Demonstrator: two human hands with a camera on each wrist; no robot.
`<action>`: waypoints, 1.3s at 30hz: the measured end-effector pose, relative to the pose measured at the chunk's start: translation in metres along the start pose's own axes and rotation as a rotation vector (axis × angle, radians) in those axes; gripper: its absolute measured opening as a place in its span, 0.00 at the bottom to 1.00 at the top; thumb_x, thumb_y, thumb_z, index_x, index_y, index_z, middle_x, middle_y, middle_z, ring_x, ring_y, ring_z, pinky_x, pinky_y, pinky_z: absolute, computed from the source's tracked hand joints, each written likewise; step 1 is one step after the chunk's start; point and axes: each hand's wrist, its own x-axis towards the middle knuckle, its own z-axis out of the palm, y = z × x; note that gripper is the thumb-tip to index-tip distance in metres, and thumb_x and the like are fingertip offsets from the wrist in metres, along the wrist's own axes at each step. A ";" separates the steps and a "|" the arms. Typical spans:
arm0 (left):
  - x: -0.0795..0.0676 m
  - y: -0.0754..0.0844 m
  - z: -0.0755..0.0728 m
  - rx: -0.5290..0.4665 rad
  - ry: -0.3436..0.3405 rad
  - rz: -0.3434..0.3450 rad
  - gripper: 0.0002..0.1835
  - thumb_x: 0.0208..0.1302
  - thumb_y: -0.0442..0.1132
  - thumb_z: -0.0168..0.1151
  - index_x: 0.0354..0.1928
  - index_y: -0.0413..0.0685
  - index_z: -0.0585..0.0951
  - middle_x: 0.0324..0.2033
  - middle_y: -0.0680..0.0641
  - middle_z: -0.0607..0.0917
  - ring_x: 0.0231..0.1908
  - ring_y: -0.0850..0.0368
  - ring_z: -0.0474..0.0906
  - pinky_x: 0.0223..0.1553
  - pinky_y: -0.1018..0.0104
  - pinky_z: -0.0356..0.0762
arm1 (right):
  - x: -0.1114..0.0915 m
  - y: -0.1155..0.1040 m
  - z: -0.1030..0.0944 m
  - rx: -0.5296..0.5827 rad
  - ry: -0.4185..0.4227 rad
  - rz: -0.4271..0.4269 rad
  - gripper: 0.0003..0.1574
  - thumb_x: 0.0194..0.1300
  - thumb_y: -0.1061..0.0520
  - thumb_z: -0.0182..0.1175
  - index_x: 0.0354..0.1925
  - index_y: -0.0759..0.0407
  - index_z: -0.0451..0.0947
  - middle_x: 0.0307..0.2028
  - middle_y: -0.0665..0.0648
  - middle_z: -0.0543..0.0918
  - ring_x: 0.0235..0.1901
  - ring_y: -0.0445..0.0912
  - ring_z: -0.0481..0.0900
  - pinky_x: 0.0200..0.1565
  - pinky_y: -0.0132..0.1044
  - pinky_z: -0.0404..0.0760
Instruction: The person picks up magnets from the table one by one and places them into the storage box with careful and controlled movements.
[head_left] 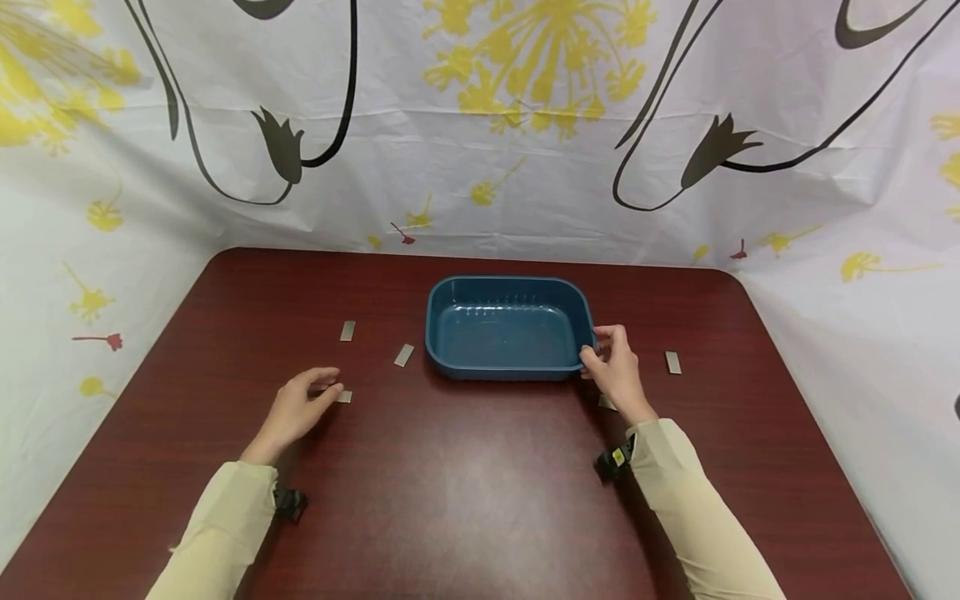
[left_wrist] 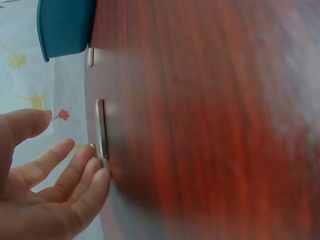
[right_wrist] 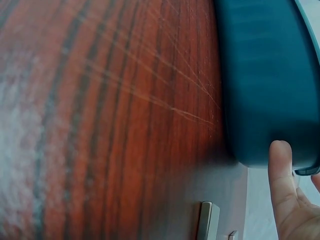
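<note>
A deep blue rectangular tray (head_left: 510, 372) with rounded corners stands at the back middle of the table. My right hand (head_left: 617, 371) holds its near right corner, the thumb at the rim; in the right wrist view one finger (right_wrist: 281, 157) lies against the outer wall. Left of the tray, my left hand (head_left: 296, 408) hovers low with loosely bent fingers beside a small flat metal piece (head_left: 345, 397), partly hidden by the hand. Up close in the left wrist view, the fingertips are right at the end of this metal piece (left_wrist: 101, 127), with the thumb well apart.
Two similar metal pieces, one farther back (head_left: 348, 331) and one near the tray's left side (head_left: 404, 355), lie on the dark red table (head_left: 465, 500). Another lies at the right (head_left: 672, 362); one (head_left: 607, 403) is partly covered by the right hand. A patterned white cloth (head_left: 450, 167) hangs behind.
</note>
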 end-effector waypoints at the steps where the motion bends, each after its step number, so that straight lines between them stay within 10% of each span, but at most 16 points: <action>1: 0.000 -0.001 -0.001 -0.011 -0.001 -0.003 0.20 0.63 0.39 0.52 0.53 0.33 0.71 0.46 0.34 0.76 0.46 0.41 0.72 0.45 0.49 0.69 | 0.000 0.001 0.000 -0.001 -0.001 -0.001 0.23 0.60 0.53 0.53 0.52 0.53 0.60 0.34 0.56 0.71 0.19 0.44 0.78 0.21 0.34 0.77; 8: 0.001 -0.007 -0.003 -0.021 -0.037 0.001 0.21 0.60 0.37 0.56 0.53 0.32 0.71 0.47 0.34 0.75 0.46 0.41 0.72 0.45 0.50 0.69 | 0.000 0.000 -0.001 0.022 0.001 -0.027 0.40 0.51 0.28 0.47 0.51 0.53 0.60 0.33 0.57 0.70 0.19 0.46 0.78 0.21 0.36 0.78; 17: 0.007 -0.012 -0.005 0.006 -0.115 0.036 0.24 0.57 0.40 0.60 0.54 0.35 0.70 0.46 0.36 0.73 0.45 0.44 0.70 0.45 0.53 0.70 | -0.004 -0.003 -0.002 -0.001 0.024 0.002 0.22 0.60 0.57 0.54 0.51 0.53 0.60 0.32 0.56 0.71 0.19 0.45 0.78 0.20 0.34 0.77; 39: 0.011 -0.029 -0.006 -0.008 -0.106 0.097 0.23 0.50 0.32 0.65 0.51 0.35 0.73 0.42 0.39 0.77 0.43 0.46 0.72 0.40 0.58 0.73 | 0.000 -0.001 0.002 0.027 0.026 0.002 0.23 0.59 0.57 0.54 0.51 0.55 0.60 0.32 0.57 0.72 0.18 0.45 0.78 0.19 0.34 0.77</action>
